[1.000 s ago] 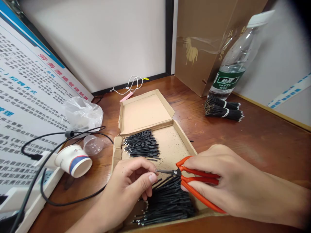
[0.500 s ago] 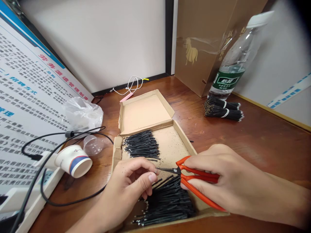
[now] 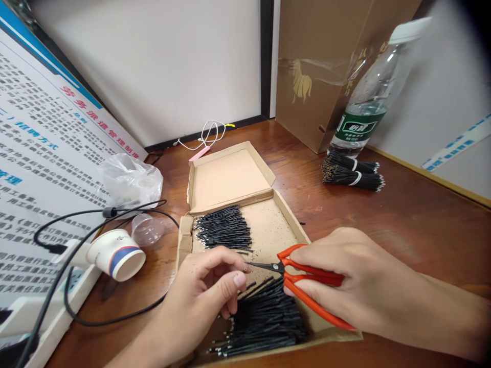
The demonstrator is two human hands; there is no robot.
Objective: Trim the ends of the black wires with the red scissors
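My right hand (image 3: 347, 278) grips a pair of red-handled scissors (image 3: 320, 276). Its dark, narrow blades point left and reach the fingertips of my left hand (image 3: 210, 286). Thumb and index finger of that hand are closed on a black wire (image 3: 246, 270); only its tiny end shows, beside the blade tips, and the rest is hidden. Below both hands, a loose pile of short black wires (image 3: 268, 317) lies in the near part of an open cardboard box (image 3: 286, 217). A neater row of black wires (image 3: 223, 227) lies farther back in it.
Two banded wire bundles (image 3: 353, 176) lie by a water bottle (image 3: 360, 112) at the right. On the left are a tipped paper cup (image 3: 117, 254), a clear plastic cup (image 3: 146, 229), a plastic bag (image 3: 134, 181) and black cables (image 3: 115, 323). Dark specks dot the box floor.
The scissors have shifted very slightly left, their blades looking a little more closed. Both hands otherwise stay in nearly the same place.
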